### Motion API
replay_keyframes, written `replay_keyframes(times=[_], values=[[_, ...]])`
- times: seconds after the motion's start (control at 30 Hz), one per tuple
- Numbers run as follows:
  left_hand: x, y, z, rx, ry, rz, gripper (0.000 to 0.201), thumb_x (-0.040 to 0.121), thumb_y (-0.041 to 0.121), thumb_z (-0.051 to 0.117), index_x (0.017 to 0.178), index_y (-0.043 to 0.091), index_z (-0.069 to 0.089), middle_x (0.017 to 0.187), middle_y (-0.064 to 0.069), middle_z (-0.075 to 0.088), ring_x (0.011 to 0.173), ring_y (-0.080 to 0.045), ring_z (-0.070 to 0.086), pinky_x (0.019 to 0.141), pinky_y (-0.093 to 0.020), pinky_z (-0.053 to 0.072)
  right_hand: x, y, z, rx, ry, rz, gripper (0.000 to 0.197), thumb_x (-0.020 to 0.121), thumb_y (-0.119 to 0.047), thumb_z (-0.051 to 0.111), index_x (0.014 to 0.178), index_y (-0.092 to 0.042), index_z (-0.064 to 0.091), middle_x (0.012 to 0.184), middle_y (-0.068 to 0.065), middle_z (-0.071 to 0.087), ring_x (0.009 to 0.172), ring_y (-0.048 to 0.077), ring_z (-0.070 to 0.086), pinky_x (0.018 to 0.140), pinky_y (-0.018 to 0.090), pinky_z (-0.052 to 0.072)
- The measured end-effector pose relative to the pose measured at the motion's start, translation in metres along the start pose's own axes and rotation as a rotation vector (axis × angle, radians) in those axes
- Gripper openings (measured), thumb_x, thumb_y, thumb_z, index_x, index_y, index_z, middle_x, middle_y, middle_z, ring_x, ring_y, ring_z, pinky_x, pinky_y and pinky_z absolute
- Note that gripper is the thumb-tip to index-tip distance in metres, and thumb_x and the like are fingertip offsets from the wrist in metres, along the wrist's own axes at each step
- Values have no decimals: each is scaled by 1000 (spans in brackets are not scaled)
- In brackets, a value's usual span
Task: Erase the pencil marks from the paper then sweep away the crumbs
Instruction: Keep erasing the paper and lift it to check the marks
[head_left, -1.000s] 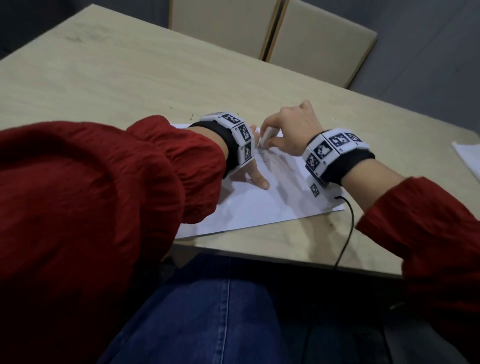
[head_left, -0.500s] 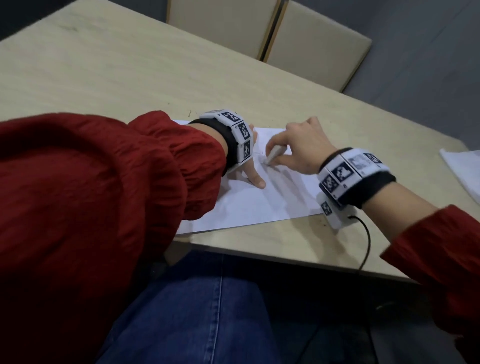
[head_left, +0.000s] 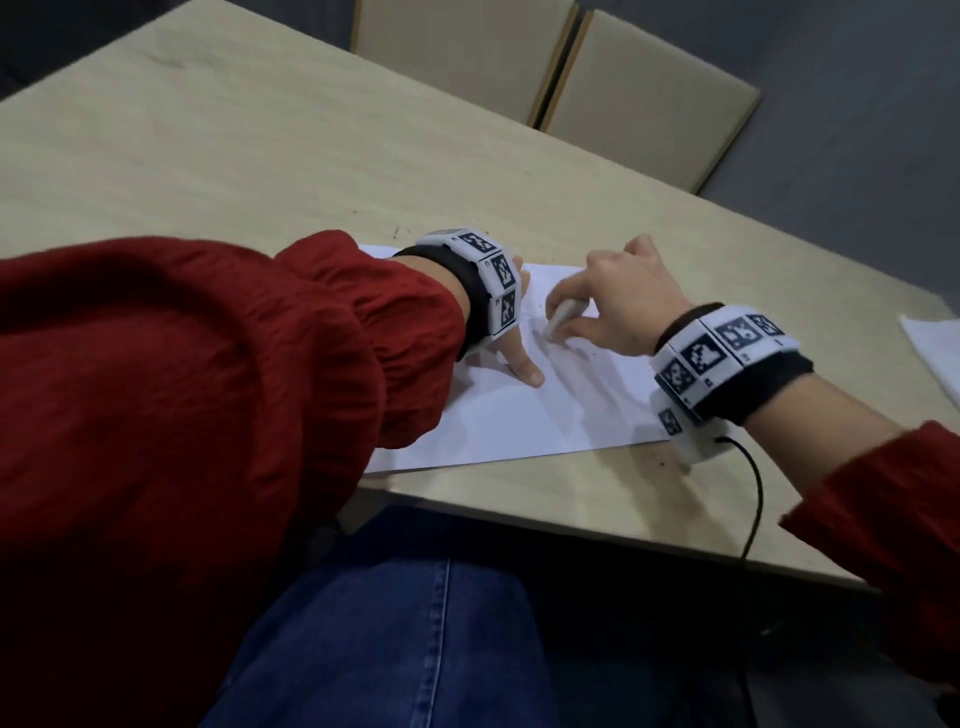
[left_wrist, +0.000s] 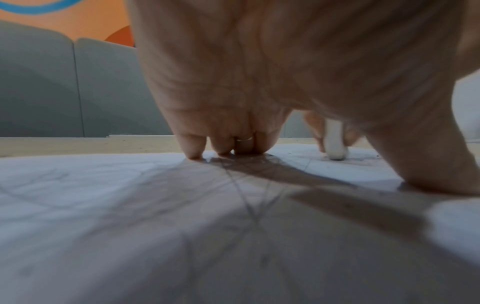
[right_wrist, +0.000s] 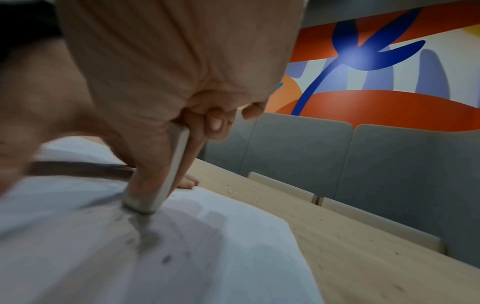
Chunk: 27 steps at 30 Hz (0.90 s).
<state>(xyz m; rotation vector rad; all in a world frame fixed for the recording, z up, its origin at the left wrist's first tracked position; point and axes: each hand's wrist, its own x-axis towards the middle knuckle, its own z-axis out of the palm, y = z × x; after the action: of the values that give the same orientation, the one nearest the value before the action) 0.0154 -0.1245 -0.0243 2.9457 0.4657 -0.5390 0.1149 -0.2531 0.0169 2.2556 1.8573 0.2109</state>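
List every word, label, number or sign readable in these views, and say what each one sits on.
No readable words or numbers in any view.
Left wristband: black-and-white square code patterns, no letters.
Right wristband: the same kind of patterns; tiny marks at the tile edges are too small to read.
Paper: faint pencil lines only, no writing legible.
Eraser: plain white, no brand visible.
Wall mural: coloured shapes, no text.
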Motion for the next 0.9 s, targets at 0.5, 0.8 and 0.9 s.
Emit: replay_keyframes(times=[0.5, 0.8, 0.9], values=[[5, 0, 0, -9, 13, 5, 155, 28, 99, 53, 153, 15, 14, 162, -11, 8, 144, -34, 21, 112, -53, 30, 21, 1, -6, 30, 17, 84, 11, 83, -30, 65, 92, -33, 71, 63, -15, 47, 77, 14, 47, 78, 31, 18], [11, 0, 3, -9, 46, 12, 160, 3, 101, 40, 136, 13, 40, 139, -6, 41, 122, -32, 46, 100, -48, 44, -24, 5, -2, 42, -56, 26, 10, 84, -35, 68, 93, -35, 71, 59, -17, 37, 66, 9, 39, 76, 29, 15], [11, 0, 4, -1, 50, 19, 153, 15, 102, 46, 139, 13, 36, 142, -11, 36, 125, -34, 42, 102, -49, 41, -6, 0, -8, 30, -30, 56, 10, 82, -31, 65, 88, -35, 71, 58, -14, 39, 73, 14, 46, 76, 31, 17]])
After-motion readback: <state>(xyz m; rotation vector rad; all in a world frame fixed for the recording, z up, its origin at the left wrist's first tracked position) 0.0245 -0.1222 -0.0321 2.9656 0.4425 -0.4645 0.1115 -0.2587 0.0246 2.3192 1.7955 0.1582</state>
